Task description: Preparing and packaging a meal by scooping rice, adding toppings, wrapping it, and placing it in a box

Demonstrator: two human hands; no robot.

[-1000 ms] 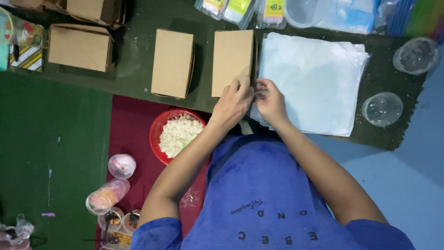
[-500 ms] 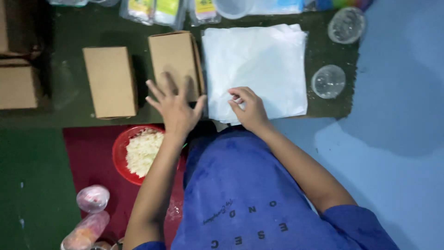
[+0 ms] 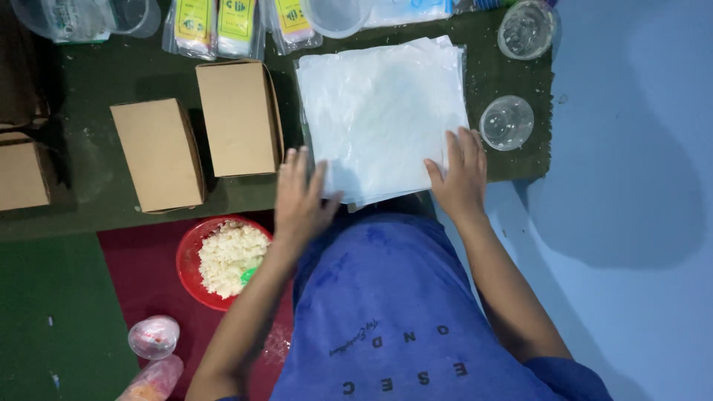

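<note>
A stack of white paper sheets (image 3: 379, 111) lies on the dark green mat in front of me. My left hand (image 3: 301, 202) rests flat with fingers spread on the stack's near left corner. My right hand (image 3: 460, 177) lies flat, fingers apart, on the near right corner. Neither hand grips anything. Two closed brown cardboard boxes (image 3: 239, 117) (image 3: 158, 154) stand just left of the sheets.
A red bowl of pale crumbly food (image 3: 223, 260) sits by my left forearm. Clear plastic cups (image 3: 506, 122) (image 3: 526, 28) stand right of the sheets. Yellow-labelled packets (image 3: 215, 26) and clear tubs (image 3: 338, 15) line the far edge. More boxes (image 3: 22, 171) are at left.
Both hands have spread apart from the middle of the stack's near edge to its two near corners and now lie flat. The view has shifted, so the sheets sit more central.
</note>
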